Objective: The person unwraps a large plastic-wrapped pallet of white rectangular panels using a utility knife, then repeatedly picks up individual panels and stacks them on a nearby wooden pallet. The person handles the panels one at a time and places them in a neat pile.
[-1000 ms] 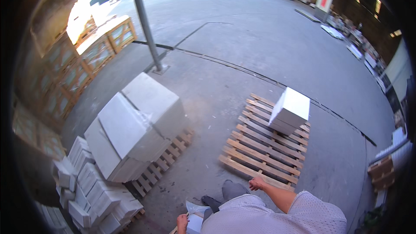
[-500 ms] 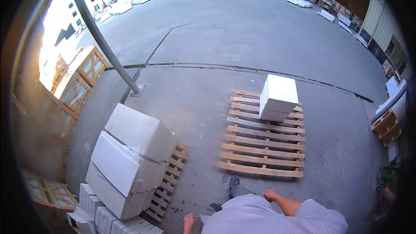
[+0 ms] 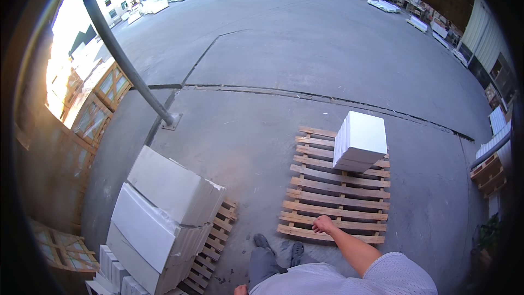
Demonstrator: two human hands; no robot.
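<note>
While the right hand [image 3: 323, 224] hung loosely curled and empty over the wooden pallet [image 3: 333, 202], a white block stack [image 3: 360, 142] sat at its far corner. Only a sliver of the left hand [image 3: 239, 290] showed, its grip impossible to tell.

Lying flat on the concrete floor [image 3: 262, 142]: a bare wooden slatted pallet [image 3: 327, 207], carrying a white stack of flat slabs [image 3: 361, 141] sitting squarely at its far right corner.

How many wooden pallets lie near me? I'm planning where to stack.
2 clearly: one wooden pallet ahead under the white block stack, another pallet under the wrapped slabs at left. More may be hidden.
</note>
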